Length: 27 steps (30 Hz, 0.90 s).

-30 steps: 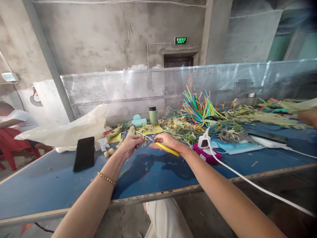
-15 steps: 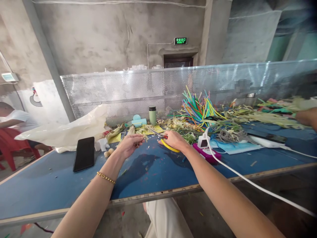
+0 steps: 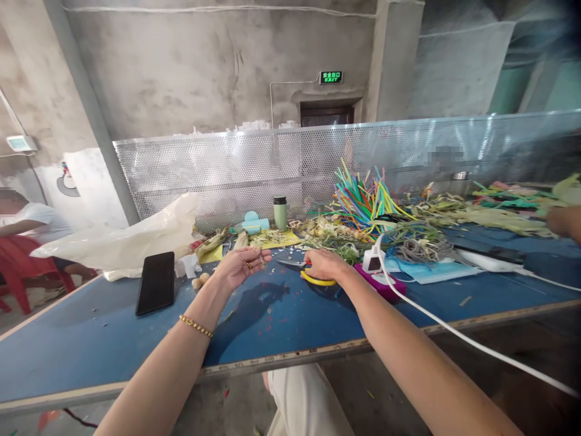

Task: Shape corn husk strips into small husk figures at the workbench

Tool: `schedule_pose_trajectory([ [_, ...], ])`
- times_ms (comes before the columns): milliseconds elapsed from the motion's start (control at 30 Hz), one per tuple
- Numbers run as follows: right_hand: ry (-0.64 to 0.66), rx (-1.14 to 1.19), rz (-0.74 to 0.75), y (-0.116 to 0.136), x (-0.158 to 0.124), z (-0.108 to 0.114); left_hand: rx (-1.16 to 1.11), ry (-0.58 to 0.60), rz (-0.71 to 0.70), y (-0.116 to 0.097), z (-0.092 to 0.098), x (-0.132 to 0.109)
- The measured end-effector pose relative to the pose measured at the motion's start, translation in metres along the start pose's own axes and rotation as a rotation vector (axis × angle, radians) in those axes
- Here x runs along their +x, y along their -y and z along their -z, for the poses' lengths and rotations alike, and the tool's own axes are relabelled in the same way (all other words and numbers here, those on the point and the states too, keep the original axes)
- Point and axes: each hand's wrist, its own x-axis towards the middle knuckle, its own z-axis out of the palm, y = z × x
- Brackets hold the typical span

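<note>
My left hand [image 3: 240,266] is raised just over the blue table, fingers pinched on a small pale piece of what looks like dried corn husk [image 3: 262,261]. My right hand [image 3: 324,266] holds yellow-handled scissors [image 3: 318,279] low at the tabletop, their blades pointing left toward the other hand. Whether the scissors rest on the table I cannot tell. Beyond both hands, husk scraps [image 3: 272,237] lie on a yellow sheet. Several small round tan balls [image 3: 198,282] sit left of my left wrist.
A black phone [image 3: 155,283] lies at left near a cream plastic sheet [image 3: 122,239]. A green bottle [image 3: 280,213], coloured stems [image 3: 365,200] and green cords [image 3: 420,239] stand or lie farther back. At right are a purple power strip [image 3: 385,281], a white cable and another person's hand [image 3: 563,221].
The scissors have moved away from the piece in my left hand, dropping slightly down and right with my right hand. My left hand has turned a little, still pinching.
</note>
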Motion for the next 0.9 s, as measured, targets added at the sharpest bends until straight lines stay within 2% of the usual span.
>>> schedule_pose_trajectory([
  [200, 0.041, -0.09, -0.006, 0.006, -0.009, 0.005, 0.006, -0.03, -0.003, 0.003, 0.002, 0.005],
  [300, 0.065, -0.05, 0.028, -0.001, -0.009, 0.006, 0.031, -0.01, -0.005, 0.004, 0.002, 0.005],
  [367, 0.034, 0.009, 0.082, -0.005, -0.007, 0.007, 0.048, 0.021, -0.023, 0.005, 0.002, 0.004],
  [433, -0.087, 0.141, 0.176, -0.002, -0.007, 0.01, 0.072, 0.042, -0.055, 0.007, 0.0, 0.003],
  [500, -0.23, 0.377, 0.291, 0.008, -0.007, 0.012, 0.107, 0.06, -0.094, 0.01, -0.002, 0.004],
  [533, -0.254, 0.522, 0.338, 0.016, -0.007, 0.012, 0.127, 0.07, -0.112, 0.012, -0.003, 0.004],
  [600, -0.205, 0.736, 0.385, 0.031, -0.008, 0.009, 0.16, 0.101, -0.149, 0.016, -0.005, 0.005],
  [700, -0.179, 0.847, 0.397, 0.046, -0.007, 0.0, 0.187, 0.143, -0.196, 0.019, -0.008, 0.005],
  [800, -0.194, 0.865, 0.417, 0.048, -0.006, -0.006, 0.222, 0.168, -0.21, 0.019, -0.008, 0.005],
  [900, -0.125, 0.96, 0.445, 0.045, -0.006, -0.008, 0.232, 0.202, -0.206, 0.017, -0.008, 0.004],
])
